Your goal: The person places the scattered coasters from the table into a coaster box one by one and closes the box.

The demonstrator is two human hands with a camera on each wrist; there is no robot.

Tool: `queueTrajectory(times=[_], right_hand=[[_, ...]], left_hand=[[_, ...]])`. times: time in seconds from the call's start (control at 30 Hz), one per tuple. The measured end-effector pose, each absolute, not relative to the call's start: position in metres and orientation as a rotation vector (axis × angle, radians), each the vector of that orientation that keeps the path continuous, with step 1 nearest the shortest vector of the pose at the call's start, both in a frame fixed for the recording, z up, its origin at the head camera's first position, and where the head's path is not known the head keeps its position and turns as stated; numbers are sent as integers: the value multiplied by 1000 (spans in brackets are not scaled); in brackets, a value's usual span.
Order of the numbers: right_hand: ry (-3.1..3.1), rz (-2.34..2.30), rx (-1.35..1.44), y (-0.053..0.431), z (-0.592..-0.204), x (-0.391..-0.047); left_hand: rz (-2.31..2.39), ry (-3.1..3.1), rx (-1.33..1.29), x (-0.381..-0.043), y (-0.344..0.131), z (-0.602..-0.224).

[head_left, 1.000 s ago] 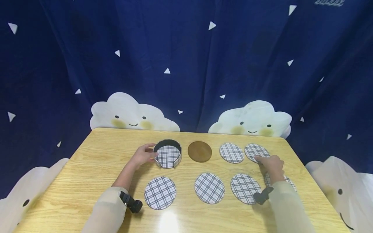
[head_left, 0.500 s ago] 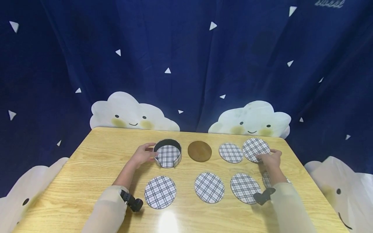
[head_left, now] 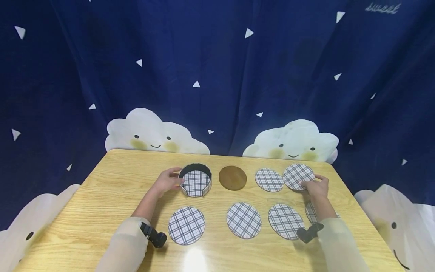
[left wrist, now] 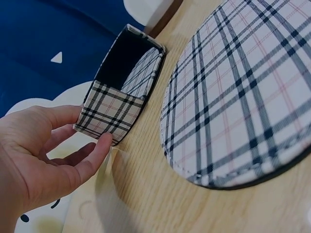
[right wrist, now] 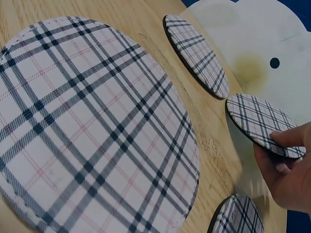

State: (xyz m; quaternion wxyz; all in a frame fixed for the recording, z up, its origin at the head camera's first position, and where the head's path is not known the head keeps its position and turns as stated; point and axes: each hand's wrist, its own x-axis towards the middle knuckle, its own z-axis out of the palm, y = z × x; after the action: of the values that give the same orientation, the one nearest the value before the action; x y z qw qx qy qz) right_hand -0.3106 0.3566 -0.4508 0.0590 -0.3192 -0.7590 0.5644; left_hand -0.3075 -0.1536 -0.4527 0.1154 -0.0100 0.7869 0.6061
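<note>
My left hand (head_left: 166,181) is at the left side of a round, plaid-covered coaster holder (head_left: 205,189) with a dark inside and a gap in its front wall. In the left wrist view, thumb and fingers hold the wall of this holder (left wrist: 109,111). A plaid coaster lies inside it. My right hand (head_left: 317,187) pinches a plaid coaster (head_left: 297,175) at its near right edge, thumb on top and fingers beneath. In the right wrist view, this coaster (right wrist: 260,121) looks raised off the table, with shadow under it.
A plain brown disc (head_left: 232,178) lies right of the holder, and a plaid coaster (head_left: 268,180) beyond it. Nearer, a row of plaid coasters (head_left: 187,225) lies flat; the rightmost coaster (head_left: 310,213) is partly hidden by my right arm. A curtain hangs behind the wooden table (head_left: 136,162).
My right hand has taken hold of the back right coaster, lifted it, and turned it slightly, its pattern now lying at another angle. The left hand and the holder stay put.
</note>
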Motion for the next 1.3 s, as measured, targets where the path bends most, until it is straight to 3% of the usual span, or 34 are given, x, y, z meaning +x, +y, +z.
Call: queueTrajectory(times=[1.0, 1.3], right_hand=[[-2292, 1896, -792, 354, -427, -300], [-2290, 1981, -692, 362, -439, -312]], left_hand=[[1744, 2324, -9, -305, -152, -453], [1729, 2332, 39, -304, -155, -455]])
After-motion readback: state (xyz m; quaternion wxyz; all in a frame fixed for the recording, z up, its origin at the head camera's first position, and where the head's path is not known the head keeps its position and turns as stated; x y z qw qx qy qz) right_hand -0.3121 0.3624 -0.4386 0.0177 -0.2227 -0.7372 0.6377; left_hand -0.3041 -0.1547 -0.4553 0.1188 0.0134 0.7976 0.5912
